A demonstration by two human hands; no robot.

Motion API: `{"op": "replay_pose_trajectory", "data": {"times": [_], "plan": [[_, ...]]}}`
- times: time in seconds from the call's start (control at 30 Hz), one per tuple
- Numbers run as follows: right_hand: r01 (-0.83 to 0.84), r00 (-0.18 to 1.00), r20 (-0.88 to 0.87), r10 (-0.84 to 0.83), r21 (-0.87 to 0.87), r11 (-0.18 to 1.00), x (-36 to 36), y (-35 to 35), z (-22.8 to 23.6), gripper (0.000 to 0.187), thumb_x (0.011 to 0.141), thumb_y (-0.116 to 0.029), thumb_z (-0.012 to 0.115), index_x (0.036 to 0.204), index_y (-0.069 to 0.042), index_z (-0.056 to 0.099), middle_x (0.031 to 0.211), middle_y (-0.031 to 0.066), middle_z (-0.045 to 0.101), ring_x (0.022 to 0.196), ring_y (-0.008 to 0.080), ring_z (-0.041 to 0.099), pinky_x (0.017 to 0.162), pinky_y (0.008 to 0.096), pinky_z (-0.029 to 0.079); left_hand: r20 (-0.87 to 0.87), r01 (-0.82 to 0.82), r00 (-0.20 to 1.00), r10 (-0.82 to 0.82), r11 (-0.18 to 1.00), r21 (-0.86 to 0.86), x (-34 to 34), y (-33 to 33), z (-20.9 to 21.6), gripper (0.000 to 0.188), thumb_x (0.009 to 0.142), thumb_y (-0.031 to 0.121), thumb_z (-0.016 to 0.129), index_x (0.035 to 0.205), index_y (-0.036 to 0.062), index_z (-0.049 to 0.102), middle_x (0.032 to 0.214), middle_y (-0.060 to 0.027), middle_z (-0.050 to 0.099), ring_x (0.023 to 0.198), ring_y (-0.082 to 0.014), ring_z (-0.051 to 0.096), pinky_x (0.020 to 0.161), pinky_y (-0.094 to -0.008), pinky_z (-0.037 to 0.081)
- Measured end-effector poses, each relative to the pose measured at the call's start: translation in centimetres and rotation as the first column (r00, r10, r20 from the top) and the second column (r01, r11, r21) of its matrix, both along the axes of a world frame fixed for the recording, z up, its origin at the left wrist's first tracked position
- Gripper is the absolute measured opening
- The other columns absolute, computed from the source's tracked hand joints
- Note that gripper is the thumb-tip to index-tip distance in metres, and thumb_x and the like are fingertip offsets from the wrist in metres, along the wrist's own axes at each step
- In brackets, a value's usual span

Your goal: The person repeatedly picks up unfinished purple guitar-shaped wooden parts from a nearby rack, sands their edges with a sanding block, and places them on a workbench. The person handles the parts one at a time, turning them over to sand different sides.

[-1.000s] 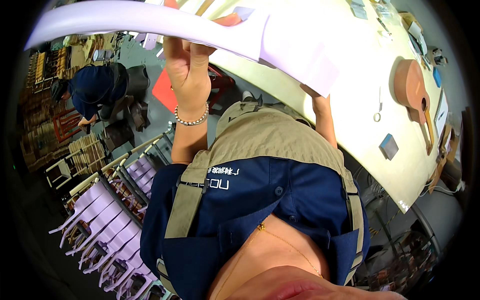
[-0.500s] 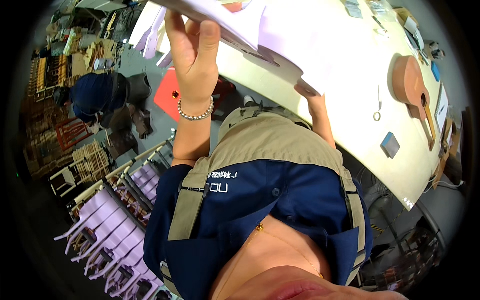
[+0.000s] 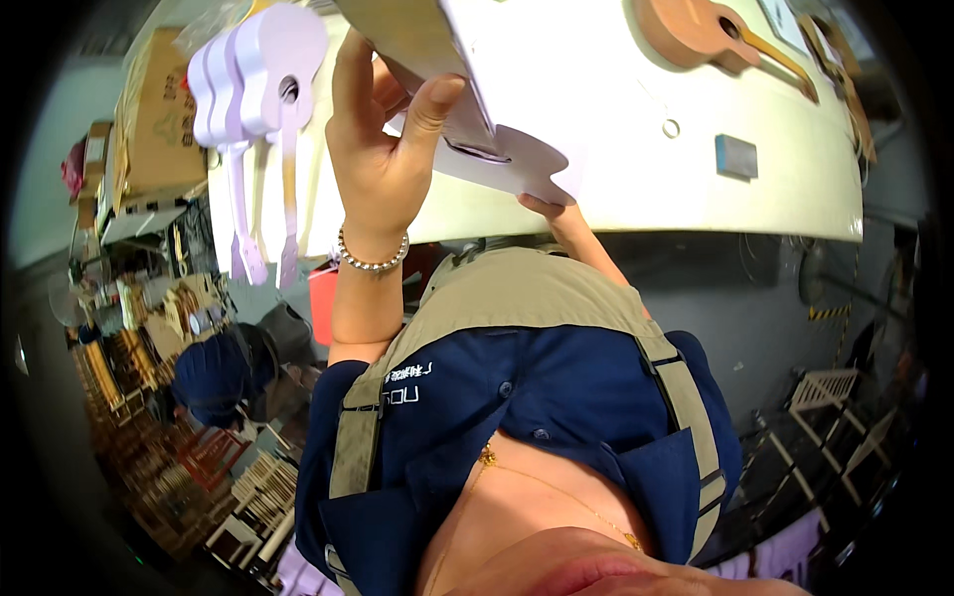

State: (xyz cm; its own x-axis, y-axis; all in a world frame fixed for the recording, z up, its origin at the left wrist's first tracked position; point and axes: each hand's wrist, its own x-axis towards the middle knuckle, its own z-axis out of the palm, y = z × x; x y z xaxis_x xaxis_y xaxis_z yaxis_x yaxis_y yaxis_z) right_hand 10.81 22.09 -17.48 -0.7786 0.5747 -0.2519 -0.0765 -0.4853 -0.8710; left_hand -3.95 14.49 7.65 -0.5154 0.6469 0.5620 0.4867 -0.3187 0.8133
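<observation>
Above the near side of the pale worktable [image 3: 636, 179], I hold up a lilac ukulele body [image 3: 517, 164], tilted so that its face and side edge show. Part of a dark sound hole is visible in it, and its top runs out of the picture. My left hand [image 3: 388, 149], with a beaded bracelet at the wrist, grips its left side, thumb on the near face and fingers partly behind. Below its lower right end, my right hand [image 3: 552, 211] has the rim between thumb and fingers; most of those fingers are hidden.
Several lilac ukuleles [image 3: 263, 70] stand together at the table's left, beside a cardboard box [image 3: 159, 129]. A brown ukulele [image 3: 686, 30], a grey-blue block [image 3: 736, 157] and a small ring-ended tool [image 3: 671, 128] lie to the right. Another person [image 3: 214, 372] bends over at lower left.
My view has turned, bringing the lilac ukuleles and the box in at the left. The held body has tilted more steeply, and my right hand sits nearer the left one.
</observation>
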Motion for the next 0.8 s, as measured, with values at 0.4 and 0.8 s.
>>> {"op": "replay_pose_trajectory", "data": {"times": [0.4, 0.8], "plan": [[0.039, 0.988, 0.138, -0.062, 0.166, 0.985, 1.8, 1.0, 2.1, 0.035, 0.066, -0.006, 0.075, 0.096, -0.003, 0.058, 0.087, 0.0025, 0.059, 0.082, 0.0131, 0.053, 0.072, 0.0290, 0.044, -0.045, -0.079, 0.996, 0.082, 0.995, 0.067, -1.1, -2.2, -1.3, 0.053, 0.091, 0.026, 0.049, 0.132, 0.0012, 0.025, 0.095, -0.0205, 0.060, 0.091, -0.0214, 0.059, 0.073, -0.0252, 0.045], [-0.295, 0.927, 0.364, 0.087, 0.568, 0.769, -1.2, 2.4, 8.2, 0.072, 0.058, -0.004, 0.078, 0.120, 0.001, 0.041, 0.109, 0.0139, 0.056, 0.103, 0.0227, 0.053, 0.087, 0.0325, 0.042, 0.642, -0.683, 0.578, 0.505, 0.729, 0.041, -2.3, -13.1, -6.9, 0.039, 0.090, 0.020, 0.047, 0.124, 0.0088, 0.031, 0.096, -0.0158, 0.059, 0.082, -0.0147, 0.056, 0.069, -0.0285, 0.047]]}}
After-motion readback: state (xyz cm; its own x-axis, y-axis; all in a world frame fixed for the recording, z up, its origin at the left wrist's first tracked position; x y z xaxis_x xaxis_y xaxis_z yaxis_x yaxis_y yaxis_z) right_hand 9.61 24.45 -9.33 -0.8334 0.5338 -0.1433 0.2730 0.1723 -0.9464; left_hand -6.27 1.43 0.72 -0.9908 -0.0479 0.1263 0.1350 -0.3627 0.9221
